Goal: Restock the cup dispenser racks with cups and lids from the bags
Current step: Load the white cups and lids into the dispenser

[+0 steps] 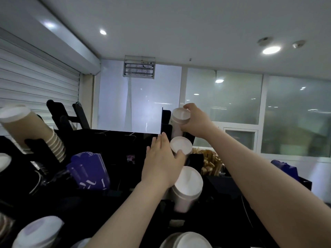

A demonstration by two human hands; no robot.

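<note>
A black tiered dispenser rack (165, 119) holds slanted stacks of white cups. My right hand (195, 120) grips the top stack (180, 116) around its open end. My left hand (162, 161) wraps the left side of the middle stack (180, 145), thumb across its rim. A third, larger stack (188, 183) lies in the slot just below my left hand. More white cup stacks (186, 240) show at the bottom edge.
A second black rack at the left holds a brown paper cup stack (30, 127) and white stacks (37, 233). Purple sleeves (89, 169) stand in the middle. Wooden stirrers (209, 161) sit right of the rack. Black counter compartments (125, 138) lie behind.
</note>
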